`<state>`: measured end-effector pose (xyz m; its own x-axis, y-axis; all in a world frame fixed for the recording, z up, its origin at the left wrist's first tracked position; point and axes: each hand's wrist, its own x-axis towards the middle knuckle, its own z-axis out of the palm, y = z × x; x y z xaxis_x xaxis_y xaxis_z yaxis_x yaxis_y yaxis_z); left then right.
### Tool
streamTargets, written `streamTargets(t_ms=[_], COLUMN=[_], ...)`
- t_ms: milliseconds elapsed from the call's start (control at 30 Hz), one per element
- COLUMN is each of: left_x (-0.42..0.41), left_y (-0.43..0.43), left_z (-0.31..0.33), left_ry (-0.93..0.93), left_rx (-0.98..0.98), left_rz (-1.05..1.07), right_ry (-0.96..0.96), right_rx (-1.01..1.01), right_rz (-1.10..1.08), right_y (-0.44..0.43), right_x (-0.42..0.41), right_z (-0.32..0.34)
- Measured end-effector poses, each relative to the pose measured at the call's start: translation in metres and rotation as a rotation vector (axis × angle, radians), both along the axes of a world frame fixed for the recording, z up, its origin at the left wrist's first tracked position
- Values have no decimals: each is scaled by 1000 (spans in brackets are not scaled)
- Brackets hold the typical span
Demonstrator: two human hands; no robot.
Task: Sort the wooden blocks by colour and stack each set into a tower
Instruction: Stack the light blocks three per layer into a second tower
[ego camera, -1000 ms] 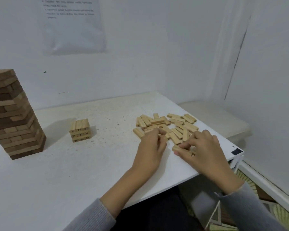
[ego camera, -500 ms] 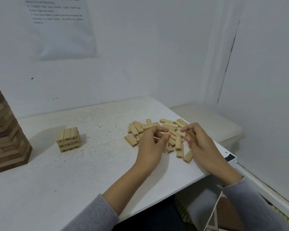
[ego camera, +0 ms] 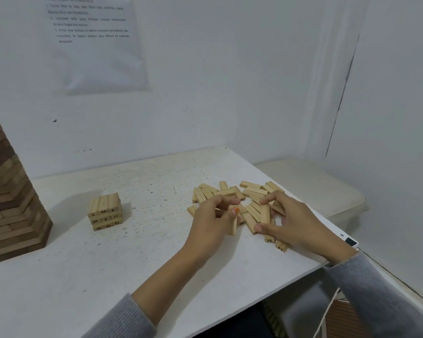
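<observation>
At the far left stands a tall tower [ego camera: 12, 196] of darker and mixed brown blocks, partly cut off by the frame edge. Near it on the white table [ego camera: 156, 252] sits a short stack [ego camera: 105, 211] of pale blocks, three layers as far as I can tell. Further right, the left hand [ego camera: 213, 220] curls round one pale block [ego camera: 233, 226], held roughly upright just over the table. Behind and between the hands lies the loose pile [ego camera: 249, 193] of pale blocks. The right hand [ego camera: 291, 223] pinches a second block [ego camera: 265, 213] end to end between forefinger and thumb. The step in hand looks like gathering pale blocks. Next they need carrying left to the short stack and laying crosswise on its top layer — squarely, without nudging it.
</observation>
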<state>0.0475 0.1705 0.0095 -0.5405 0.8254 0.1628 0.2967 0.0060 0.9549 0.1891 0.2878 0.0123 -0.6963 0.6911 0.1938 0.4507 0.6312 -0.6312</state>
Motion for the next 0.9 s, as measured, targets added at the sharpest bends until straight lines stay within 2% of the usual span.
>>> streamTargets(t_ms=[200,333,533,700,900], left_x=[-21,-39,-69,-95,-114], left_y=[-22,-43,-79,-115,-139], left_z=[6,9,14,12,6], left_ry=[-22,-52,-56,-46,-216], left_rx=[29,46,21,-3,-26], left_rz=[32,48,20,108,184], right_ry=[309,406,348,223,83], right_rx=[-215,-427,-480,-398,-430], right_rz=[-23,106,351,479,573], right_y=[-14,-27,-52,-64,-72], right_x=[-17,-37,-84,-126,-161], right_z=[6,15,22,22,18])
